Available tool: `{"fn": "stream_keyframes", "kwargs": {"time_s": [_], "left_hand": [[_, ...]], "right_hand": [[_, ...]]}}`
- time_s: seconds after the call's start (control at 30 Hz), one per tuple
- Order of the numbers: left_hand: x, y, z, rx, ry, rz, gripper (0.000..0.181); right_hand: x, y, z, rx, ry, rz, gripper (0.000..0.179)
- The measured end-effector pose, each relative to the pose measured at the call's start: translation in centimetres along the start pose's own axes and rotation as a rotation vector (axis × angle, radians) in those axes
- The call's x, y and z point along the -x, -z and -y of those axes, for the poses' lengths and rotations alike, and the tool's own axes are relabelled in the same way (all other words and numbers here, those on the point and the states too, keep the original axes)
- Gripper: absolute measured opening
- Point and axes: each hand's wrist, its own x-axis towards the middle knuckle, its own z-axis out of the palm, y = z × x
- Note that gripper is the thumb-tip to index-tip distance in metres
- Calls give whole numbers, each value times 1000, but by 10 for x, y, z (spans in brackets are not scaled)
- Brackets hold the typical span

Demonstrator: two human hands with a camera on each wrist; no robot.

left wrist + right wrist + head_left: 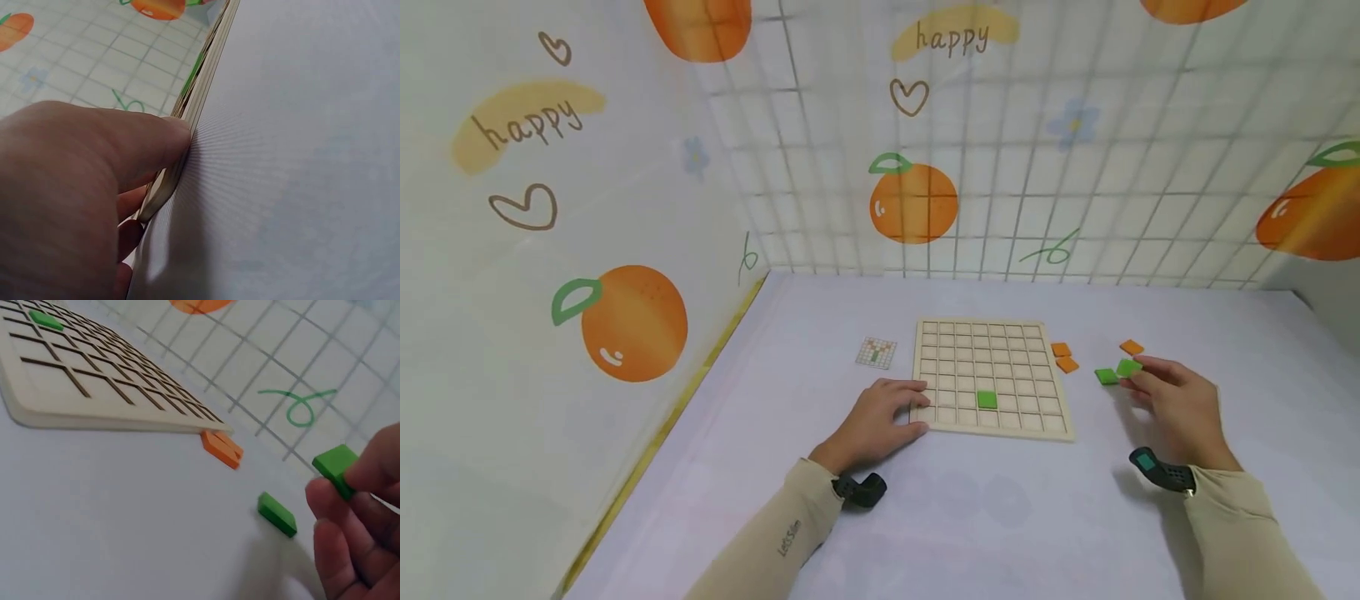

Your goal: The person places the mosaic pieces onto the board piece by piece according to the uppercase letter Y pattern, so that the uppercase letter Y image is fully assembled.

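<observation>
Pinching a green tile (1129, 367) above the tabletop (1000, 517) with our right hand (1182, 410), right of the gridded board (982, 365) our left hand (874, 421) seemingly grips by one corner, we risk a drop from slack pinching or a board-skewing push.

grid board (979, 365) – matt wood | 3 green tiles (277, 515) – smooth | right sleeve (1243, 525): matt cloth

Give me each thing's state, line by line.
Pale wooden grid board: lying flat
Green square tile: in board cell
Second green square tile: loose
Third green square tile: held aloft
Three orange square tiles: loose
Small square patterned card: flat
Left hand: touching board's edge
Right hand: pinching third tile
</observation>
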Motion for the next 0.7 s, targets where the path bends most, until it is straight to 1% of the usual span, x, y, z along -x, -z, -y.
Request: {"fn": "stream_keyframes", "kwargs": {"time_s": [0.13, 0.23, 0.4, 0.5, 0.57, 0.7], "left_hand": [[0, -1, -1, -9, 2, 8, 36], [-2, 1, -2, -16, -15, 10, 35], [-3, 4, -4, -16, -29, 0, 36], [-3, 5, -5, -17, -24, 2, 37], [-1, 4, -5, -12, -21, 3, 37], [-1, 5, -5, 0, -26, -2, 36]], "right_hand": [[2, -3, -1, -155, 19, 65, 47], [3, -7, 2, -186, 19, 96, 46], [5, -13, 9, -239, -8, 154, 56], [4, -18, 12, -241, 0, 189, 55], [5, -22, 13, -208, 6, 207, 55], [6, -29, 17, -82, 41, 229, 54]]}}
